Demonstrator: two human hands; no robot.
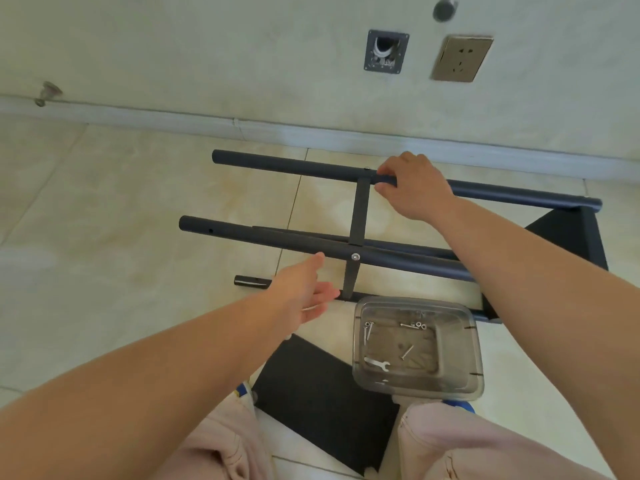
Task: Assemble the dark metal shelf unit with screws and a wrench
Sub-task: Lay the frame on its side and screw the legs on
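The dark metal shelf frame lies on its side on the tiled floor. My right hand point(414, 183) grips its far tube point(294, 166) just right of a thin crossbar point(358, 213). My left hand point(304, 292) is open, fingers stretched toward the near tube point(259, 237), fingertip just below it. A silver screw head point(355, 257) sits in the near tube at the crossbar joint. A clear plastic box point(417, 346) holds several screws, washers and a small silver wrench point(377, 364). A dark shelf panel point(322, 393) lies flat between my knees.
A short loose dark tube point(251, 282) lies on the floor left of my left hand. Another dark panel point(571, 237) is fixed at the frame's right end. The wall and skirting run close behind, with a socket point(460, 58) and an open wall box point(385, 51).
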